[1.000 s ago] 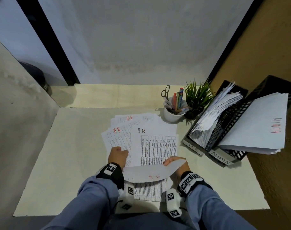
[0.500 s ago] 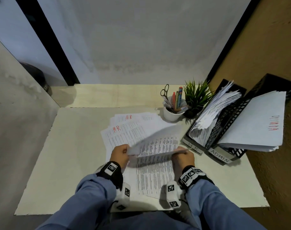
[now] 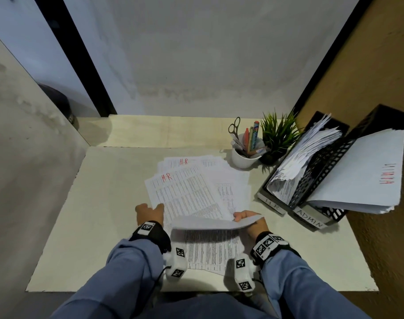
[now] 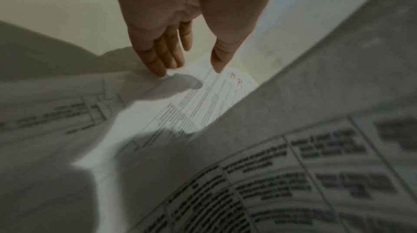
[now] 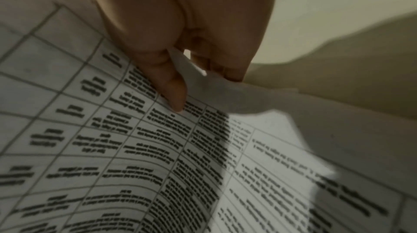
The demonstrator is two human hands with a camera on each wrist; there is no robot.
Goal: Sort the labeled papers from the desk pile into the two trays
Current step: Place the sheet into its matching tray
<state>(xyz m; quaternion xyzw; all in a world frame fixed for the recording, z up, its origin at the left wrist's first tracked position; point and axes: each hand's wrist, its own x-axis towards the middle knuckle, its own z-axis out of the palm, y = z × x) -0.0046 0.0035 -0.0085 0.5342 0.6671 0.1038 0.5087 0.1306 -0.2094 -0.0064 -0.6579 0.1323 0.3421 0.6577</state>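
A fanned pile of printed papers (image 3: 191,192) lies mid-desk; two sheets show red "HR" labels. My left hand (image 3: 150,209) rests at the pile's left edge, and in the left wrist view its fingers (image 4: 158,69) are straight and touch a sheet's edge, holding nothing. My right hand (image 3: 244,217) pinches a printed sheet (image 3: 210,223) between thumb (image 5: 173,98) and fingers. That sheet (image 5: 90,139) is curled over the near end of the pile. At the right stand two black trays, marked HR (image 3: 271,203) and ADMIN (image 3: 309,221), both holding papers.
A white cup (image 3: 244,157) with scissors and pens and a small green plant (image 3: 277,137) stand behind the pile, left of the trays. A brown wall (image 3: 369,65) runs along the desk's right side. Bare desk (image 3: 99,215) lies left of the pile.
Half a second ago both hands held the sheet raised over the pile. Now the left hand has let go and sits at the pile's left edge; the right hand keeps the sheet, curled lower.
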